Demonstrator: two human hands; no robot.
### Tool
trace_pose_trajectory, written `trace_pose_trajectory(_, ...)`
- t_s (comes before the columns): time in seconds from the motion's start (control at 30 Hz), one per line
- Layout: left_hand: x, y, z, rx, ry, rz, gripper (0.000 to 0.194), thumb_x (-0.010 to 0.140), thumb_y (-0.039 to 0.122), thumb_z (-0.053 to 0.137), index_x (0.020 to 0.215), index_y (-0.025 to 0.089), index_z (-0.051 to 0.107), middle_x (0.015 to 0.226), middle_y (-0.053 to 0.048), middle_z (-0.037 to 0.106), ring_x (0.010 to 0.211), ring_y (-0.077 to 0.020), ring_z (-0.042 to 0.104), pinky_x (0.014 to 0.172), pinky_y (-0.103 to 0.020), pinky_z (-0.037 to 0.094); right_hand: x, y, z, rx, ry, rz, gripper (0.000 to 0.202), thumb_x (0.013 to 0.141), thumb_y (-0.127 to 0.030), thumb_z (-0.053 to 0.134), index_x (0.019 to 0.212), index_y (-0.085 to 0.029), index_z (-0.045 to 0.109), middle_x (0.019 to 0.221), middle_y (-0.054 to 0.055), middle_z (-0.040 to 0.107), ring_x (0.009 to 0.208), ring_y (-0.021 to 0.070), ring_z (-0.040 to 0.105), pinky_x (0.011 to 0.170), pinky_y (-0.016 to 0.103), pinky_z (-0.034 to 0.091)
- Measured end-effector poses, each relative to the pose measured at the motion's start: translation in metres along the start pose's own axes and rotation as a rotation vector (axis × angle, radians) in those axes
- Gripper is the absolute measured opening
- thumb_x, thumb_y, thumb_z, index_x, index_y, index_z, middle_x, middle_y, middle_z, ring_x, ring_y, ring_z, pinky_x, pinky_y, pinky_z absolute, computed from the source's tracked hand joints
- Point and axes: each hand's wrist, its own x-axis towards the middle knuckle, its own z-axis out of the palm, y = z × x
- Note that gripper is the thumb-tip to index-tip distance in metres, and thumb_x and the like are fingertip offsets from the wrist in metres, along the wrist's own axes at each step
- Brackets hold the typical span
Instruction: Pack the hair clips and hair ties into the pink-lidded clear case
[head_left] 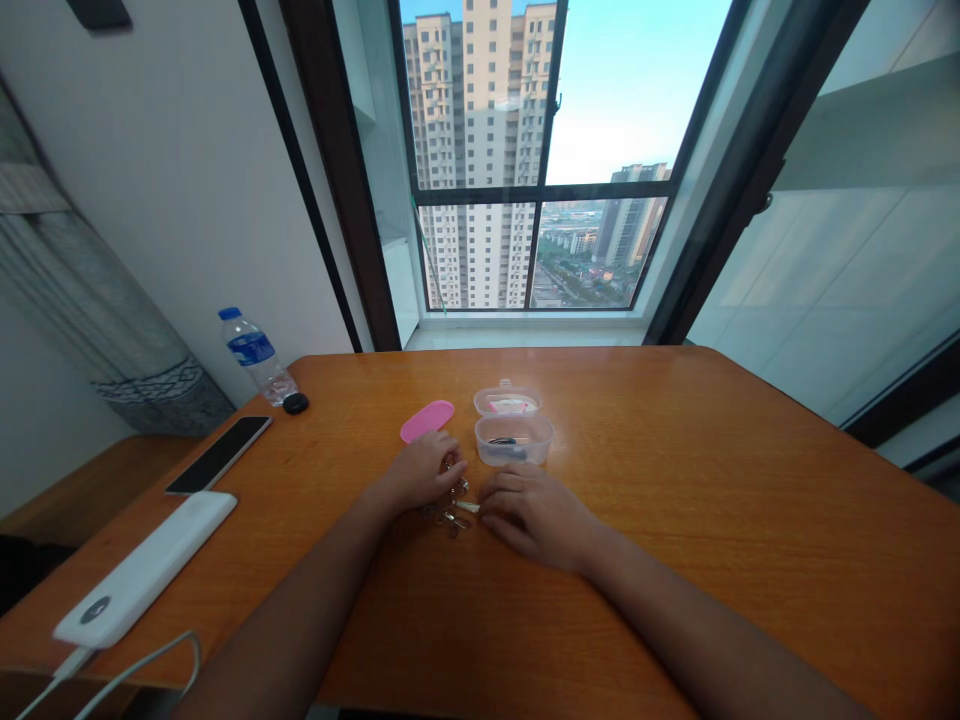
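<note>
A small pile of metal trinkets point(453, 518) lies on the wooden table between my hands. My left hand point(426, 470) is at the pile's upper left, its fingers curled round part of the metal pieces. To the right, my right hand point(534, 512) has its fingertips together at the end of a small pale piece point(467, 507). Just beyond my right hand stands a clear plastic box point(514, 452) with its lid point(507, 400) open and dark, thin items inside. A pink oval piece point(427, 421) lies flat beyond my left hand.
On the left of the table point(675, 480) are a white power bank point(146, 570) with a cable, a black-screened phone point(220, 455), a water bottle point(257, 358) and a round black object point(295, 403). A window is behind the far edge.
</note>
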Motion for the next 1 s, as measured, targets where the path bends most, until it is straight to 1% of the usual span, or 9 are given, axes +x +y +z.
trace_pose_trajectory(0.07,-0.002,-0.002,-0.006,-0.023,-0.068,0.034,0.009,0.081,0.027,0.058,0.08,0.018,0.061,0.085,-0.004,0.06,0.083,-0.0195,0.053,0.075,-0.03,0.041,-0.001,0.004,0.001,-0.033,0.029,0.053,0.015,0.091,-0.023,0.056,0.094,-0.022,0.071,0.093,0.004,0.071,0.093,0.0214,0.062,0.089,0.037,0.047)
trace_pose_trajectory(0.2,-0.005,-0.006,-0.014,-0.054,-0.166,0.062,0.01,0.073,0.019,0.063,0.083,0.02,0.063,0.09,-0.004,0.059,0.087,-0.0198,0.053,0.079,-0.03,0.042,-0.004,0.008,0.004,-0.084,0.051,0.143,0.016,0.088,-0.03,0.063,0.1,-0.022,0.069,0.096,0.006,0.069,0.095,0.0242,0.061,0.086,0.037,0.049)
trace_pose_trajectory(0.3,-0.006,-0.007,-0.013,-0.069,-0.166,0.071,0.01,0.073,0.021,0.066,0.082,0.019,0.063,0.091,-0.004,0.058,0.087,-0.0196,0.052,0.08,-0.03,0.042,-0.004,0.008,0.006,-0.081,0.012,0.148,0.015,0.089,-0.033,0.063,0.097,-0.022,0.07,0.094,0.006,0.068,0.092,0.0228,0.062,0.083,0.035,0.05)
trace_pose_trajectory(0.4,-0.006,-0.006,-0.011,-0.091,-0.156,0.085,0.012,0.076,0.029,0.068,0.082,0.019,0.063,0.092,-0.004,0.057,0.088,-0.0196,0.052,0.08,-0.03,0.043,-0.004,0.008,0.006,-0.05,0.014,0.134,0.013,0.089,-0.028,0.061,0.097,-0.022,0.07,0.094,0.006,0.068,0.093,0.0219,0.063,0.085,0.034,0.05)
trace_pose_trajectory(0.67,-0.006,-0.002,-0.011,-0.22,-0.147,0.104,0.014,0.081,0.031,0.066,0.08,0.018,0.064,0.09,-0.004,0.06,0.085,-0.0174,0.055,0.079,-0.029,0.045,-0.007,0.013,0.002,0.05,0.173,0.236,0.021,0.09,-0.027,0.058,0.108,-0.024,0.068,0.104,0.008,0.07,0.097,0.0241,0.064,0.085,0.038,0.051)
trace_pose_trajectory(0.73,-0.006,0.001,-0.012,-0.302,-0.146,0.079,0.015,0.082,0.032,0.066,0.081,0.017,0.064,0.087,-0.004,0.062,0.082,-0.0166,0.057,0.076,-0.028,0.046,-0.007,0.015,0.001,0.117,0.239,0.249,0.021,0.09,-0.027,0.058,0.109,-0.024,0.068,0.105,0.007,0.071,0.097,0.0236,0.064,0.086,0.038,0.051)
trace_pose_trajectory(0.83,-0.004,0.006,-0.011,-0.519,-0.144,-0.028,0.018,0.084,0.034,0.064,0.085,0.016,0.064,0.08,-0.003,0.065,0.073,-0.0148,0.059,0.067,-0.026,0.047,-0.006,0.015,-0.001,0.246,0.334,0.276,0.023,0.09,-0.028,0.059,0.11,-0.025,0.07,0.096,0.005,0.073,0.084,0.02,0.065,0.078,0.034,0.052)
trace_pose_trajectory(0.93,0.0,0.009,-0.005,-0.746,-0.036,-0.111,0.022,0.081,0.035,0.069,0.086,0.015,0.066,0.083,-0.004,0.069,0.076,-0.0151,0.063,0.069,-0.026,0.05,-0.005,0.014,-0.003,0.385,0.398,0.271,0.023,0.089,-0.031,0.061,0.108,-0.025,0.071,0.092,0.004,0.073,0.076,0.0177,0.064,0.072,0.031,0.052)
trace_pose_trajectory(1.0,0.004,0.01,0.002,-0.899,0.039,-0.145,0.025,0.077,0.035,0.074,0.09,0.014,0.068,0.086,-0.005,0.072,0.079,-0.0155,0.066,0.074,-0.027,0.051,-0.005,0.013,-0.004,0.458,0.433,0.263,0.022,0.088,-0.032,0.063,0.106,-0.024,0.071,0.096,0.005,0.072,0.08,0.0182,0.065,0.073,0.031,0.053)
